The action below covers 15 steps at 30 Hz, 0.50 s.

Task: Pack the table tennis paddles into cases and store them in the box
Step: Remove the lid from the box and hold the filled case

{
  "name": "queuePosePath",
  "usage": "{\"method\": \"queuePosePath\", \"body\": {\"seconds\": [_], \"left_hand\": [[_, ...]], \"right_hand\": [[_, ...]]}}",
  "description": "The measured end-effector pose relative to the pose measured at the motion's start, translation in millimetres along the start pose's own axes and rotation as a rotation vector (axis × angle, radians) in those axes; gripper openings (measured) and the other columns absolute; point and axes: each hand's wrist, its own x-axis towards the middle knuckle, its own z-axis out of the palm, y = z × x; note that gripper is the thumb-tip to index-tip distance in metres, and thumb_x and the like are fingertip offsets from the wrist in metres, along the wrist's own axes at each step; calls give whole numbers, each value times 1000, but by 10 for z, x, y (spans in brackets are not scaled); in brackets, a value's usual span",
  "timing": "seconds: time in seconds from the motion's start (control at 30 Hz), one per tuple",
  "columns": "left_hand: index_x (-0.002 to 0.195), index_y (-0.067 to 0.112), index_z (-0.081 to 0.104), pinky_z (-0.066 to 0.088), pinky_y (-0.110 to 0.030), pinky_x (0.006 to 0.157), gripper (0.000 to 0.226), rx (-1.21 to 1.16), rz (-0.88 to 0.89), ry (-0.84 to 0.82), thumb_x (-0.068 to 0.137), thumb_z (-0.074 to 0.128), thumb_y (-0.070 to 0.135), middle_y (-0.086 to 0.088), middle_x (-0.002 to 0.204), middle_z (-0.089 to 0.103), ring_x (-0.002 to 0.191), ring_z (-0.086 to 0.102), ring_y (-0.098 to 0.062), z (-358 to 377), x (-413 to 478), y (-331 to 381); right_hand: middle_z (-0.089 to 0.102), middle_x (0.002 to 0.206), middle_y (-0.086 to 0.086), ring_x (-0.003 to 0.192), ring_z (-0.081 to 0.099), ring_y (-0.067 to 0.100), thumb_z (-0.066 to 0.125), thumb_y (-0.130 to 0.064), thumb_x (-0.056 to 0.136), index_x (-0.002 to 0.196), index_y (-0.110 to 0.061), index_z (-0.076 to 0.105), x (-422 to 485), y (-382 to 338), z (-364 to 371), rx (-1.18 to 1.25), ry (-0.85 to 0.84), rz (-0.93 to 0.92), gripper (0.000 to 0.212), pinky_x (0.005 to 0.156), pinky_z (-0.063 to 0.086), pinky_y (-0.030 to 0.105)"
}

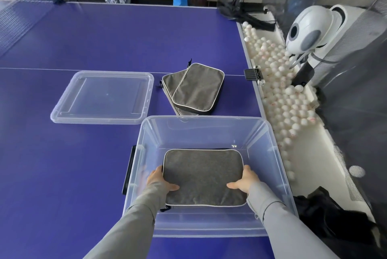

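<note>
Grey case (203,177) was held inside the clear box (272,154), gripped at 9 o'clock by the left hand (161,181) and at 3 by the right hand (245,181). On the blue table (83,38), the lid (102,97) was seen at 10 o'clock, spare cases (194,89) at 12, balls (278,82) heaped at 2.

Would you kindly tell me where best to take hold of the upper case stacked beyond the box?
Probably its left and right edges, from above: the upper case lies flat atop the other case, so both piped edges are exposed.

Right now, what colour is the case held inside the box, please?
The case is grey, pale-edged; head view.
</note>
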Motion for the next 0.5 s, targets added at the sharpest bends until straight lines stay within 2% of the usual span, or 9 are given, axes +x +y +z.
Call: {"method": "queuePosePath", "body": {"seconds": [0.1,0.17,0.3,0.33,0.4,0.43,0.5], "left_hand": [[126,18,50,47,-36,96,89,-74,-5,-26,49,89,41,-3,121,59,112,56,-24,-11,-18,6],[121,19,53,50,-36,93,88,-132,-20,-57,48,84,55,-1,116,63,105,61,-23,-17,-40,23],[113,19,56,53,-39,89,112,-196,-9,-45,22,70,83,-1,108,66,97,64,-22,34,16,-7],[115,19,55,52,-40,91,113,-186,8,-37,23,71,83,-3,112,64,100,63,-22,10,-67,51],[128,20,47,44,-36,100,100,-123,83,-16,48,77,71,-5,126,53,115,54,-24,-71,-312,211],[136,20,39,39,-32,104,94,-86,137,-2,61,76,62,-6,133,46,123,47,-24,-109,-408,278],[146,19,26,29,-30,109,92,-3,256,43,74,69,54,-5,147,32,136,33,-22,-156,-511,365]], "right_hand": [[49,134,12,123,48,29,84,-31,64,128,-7,38,-52,17,-42,53,17,-10,82,103,40,36],[46,138,11,127,45,28,83,-33,66,136,-8,34,-109,15,-87,85,33,-37,90,106,37,34],[37,146,12,133,39,25,80,-31,70,145,-8,25,-280,-29,-169,177,115,-143,96,110,32,35],[37,145,12,132,40,25,80,-31,71,144,-8,27,-332,-41,-180,214,145,-180,93,110,32,36],[39,145,11,132,40,24,76,-30,75,143,-9,30,-452,-87,-210,275,207,-251,84,109,32,36],[40,144,10,132,40,23,74,-30,78,142,-9,32,-510,-123,-226,291,241,-287,79,109,31,35],[42,142,10,131,41,22,69,-28,82,139,-9,37,-619,-229,-270,297,313,-368,68,107,30,32]]}}
